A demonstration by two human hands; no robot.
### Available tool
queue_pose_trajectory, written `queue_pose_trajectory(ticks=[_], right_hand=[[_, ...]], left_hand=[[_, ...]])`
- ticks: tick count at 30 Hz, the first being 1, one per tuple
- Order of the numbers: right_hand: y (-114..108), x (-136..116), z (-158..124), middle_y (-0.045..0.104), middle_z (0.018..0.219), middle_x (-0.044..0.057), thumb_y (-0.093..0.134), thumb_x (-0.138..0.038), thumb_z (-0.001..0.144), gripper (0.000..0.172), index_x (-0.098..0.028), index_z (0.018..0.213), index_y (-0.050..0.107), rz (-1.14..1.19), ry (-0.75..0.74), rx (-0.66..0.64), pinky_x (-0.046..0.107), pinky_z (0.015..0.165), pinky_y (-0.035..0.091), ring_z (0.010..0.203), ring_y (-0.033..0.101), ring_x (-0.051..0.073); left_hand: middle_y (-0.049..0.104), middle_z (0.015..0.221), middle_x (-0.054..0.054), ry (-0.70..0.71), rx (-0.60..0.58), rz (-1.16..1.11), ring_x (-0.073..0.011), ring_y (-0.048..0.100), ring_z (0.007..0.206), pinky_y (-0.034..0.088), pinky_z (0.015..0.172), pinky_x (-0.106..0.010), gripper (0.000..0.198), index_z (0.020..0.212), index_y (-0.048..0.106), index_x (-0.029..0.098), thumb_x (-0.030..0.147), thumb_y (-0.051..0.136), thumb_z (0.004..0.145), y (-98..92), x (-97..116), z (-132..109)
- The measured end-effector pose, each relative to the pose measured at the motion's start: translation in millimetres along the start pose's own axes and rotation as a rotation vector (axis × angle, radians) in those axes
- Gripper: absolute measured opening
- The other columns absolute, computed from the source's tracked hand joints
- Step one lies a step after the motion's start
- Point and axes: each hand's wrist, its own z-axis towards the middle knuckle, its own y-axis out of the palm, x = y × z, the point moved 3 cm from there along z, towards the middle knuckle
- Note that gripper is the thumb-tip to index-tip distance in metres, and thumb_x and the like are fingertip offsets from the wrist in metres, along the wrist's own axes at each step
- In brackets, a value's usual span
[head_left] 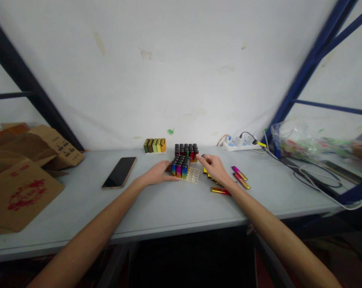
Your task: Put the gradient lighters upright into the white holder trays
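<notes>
My left hand (160,173) grips the left side of a clear plastic tray (193,175), its thumb along the front edge. Upright lighters (181,168) with black tops and shiny blue, purple and rainbow bodies fill the tray's left part; bare round sockets show on the right. Just right of the tray, my right hand (215,167) has its fingertips pinched on what looks like a lighter with a dark top, mostly hidden by the fingers. Yellow-gold lighters (209,176) lie partly covered beneath that hand. Behind the tray stands another block of dark red and green lighters (186,149).
Loose metallic lighters (241,180) lie right of my right hand, a red-gold one (221,191) nearer. Yellow-green lighters (155,145) stand by the wall. A phone (120,173) and cardboard boxes (25,188) are left; a power strip (241,144), cables and plastic bags (303,140) right.
</notes>
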Motion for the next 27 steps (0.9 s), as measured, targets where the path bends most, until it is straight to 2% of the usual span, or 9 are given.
queue_pose_trajectory(ticks=[9,14,18,23,25,27], right_hand=[[4.4,2.4,1.8,0.031,0.056,-0.004,0.044,-0.05,0.09,0.044,-0.024,0.056,0.034,-0.021,0.083,0.027,0.028,0.054,0.023,0.055,0.033,0.012],[5.9,2.9,1.4,0.031,0.057,-0.004,0.043,-0.049,0.09,0.042,-0.024,0.057,0.033,-0.02,0.088,0.007,0.028,0.055,0.023,0.055,0.033,0.012],[6.4,1.9,0.8,0.032,0.056,-0.005,0.045,-0.054,0.093,0.048,-0.023,0.059,0.034,-0.045,0.066,-0.006,0.029,0.056,0.023,0.056,0.034,0.012],[3.5,-3.6,-0.5,0.048,0.065,-0.004,0.043,-0.061,0.101,0.047,-0.022,0.076,0.047,0.002,-0.018,-0.036,0.028,0.061,0.033,0.063,0.046,0.014],[4.1,-4.4,0.5,0.057,0.074,-0.001,0.039,-0.059,0.104,0.044,-0.022,0.086,0.054,0.026,-0.075,-0.087,0.028,0.067,0.04,0.072,0.053,0.017],[5.1,-4.5,1.9,0.062,0.083,0.003,0.035,-0.059,0.106,0.048,-0.021,0.089,0.059,0.003,-0.146,-0.112,0.03,0.076,0.044,0.085,0.057,0.02]], left_hand=[[0.07,0.095,-0.008,-0.002,-0.029,-0.02,-0.0284,0.064,0.087,0.05,0.078,-0.035,0.067,0.096,0.07,0.017,0.076,0.078,0.064,-0.9,-5.0,0.4],[0.071,0.101,-0.01,-0.008,-0.046,-0.012,-0.0296,0.065,0.091,0.05,0.081,-0.036,0.068,0.098,0.07,0.015,0.075,0.077,0.066,-1.0,-4.0,0.2],[0.071,0.101,-0.01,-0.014,-0.038,-0.01,-0.0291,0.065,0.089,0.051,0.08,-0.036,0.068,0.1,0.071,0.015,0.074,0.078,0.066,-1.8,-2.2,-0.9],[0.072,0.099,-0.008,-0.009,-0.033,-0.026,-0.028,0.065,0.087,0.052,0.079,-0.034,0.069,0.105,0.072,0.016,0.074,0.077,0.067,-2.8,2.4,-2.0],[0.073,0.1,-0.008,-0.003,-0.033,-0.004,-0.0288,0.066,0.088,0.052,0.079,-0.035,0.072,0.108,0.071,0.016,0.074,0.077,0.066,-2.2,4.0,-1.8],[0.073,0.101,-0.01,-0.002,-0.025,0.029,-0.0303,0.066,0.089,0.052,0.08,-0.036,0.075,0.109,0.071,0.016,0.076,0.078,0.064,-0.9,4.3,-1.0]])
